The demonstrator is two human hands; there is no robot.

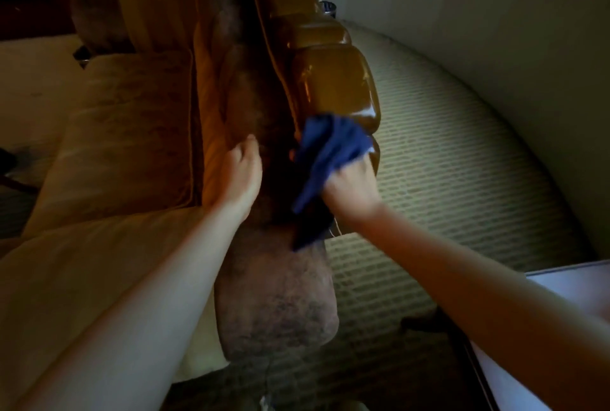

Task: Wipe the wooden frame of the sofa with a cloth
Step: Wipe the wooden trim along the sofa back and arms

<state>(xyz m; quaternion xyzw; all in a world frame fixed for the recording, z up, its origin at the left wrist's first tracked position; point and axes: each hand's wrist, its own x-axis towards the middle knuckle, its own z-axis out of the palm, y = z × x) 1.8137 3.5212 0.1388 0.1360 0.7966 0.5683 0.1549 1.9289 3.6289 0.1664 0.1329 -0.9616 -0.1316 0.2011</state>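
My right hand [351, 184] is closed around a bunched blue cloth [330, 149], pressing it against the near end of the glossy wooden frame [333, 83] that runs along the top of the sofa's back, while my left hand [242, 169] rests with relaxed fingers on the brown upholstery [251, 106] just beside it, holding nothing. I judge the wiping under way but far from finished: the cloth covers only this nearest carved block, and the blocks stretching away beyond it show nothing to tell me whether they are wiped.
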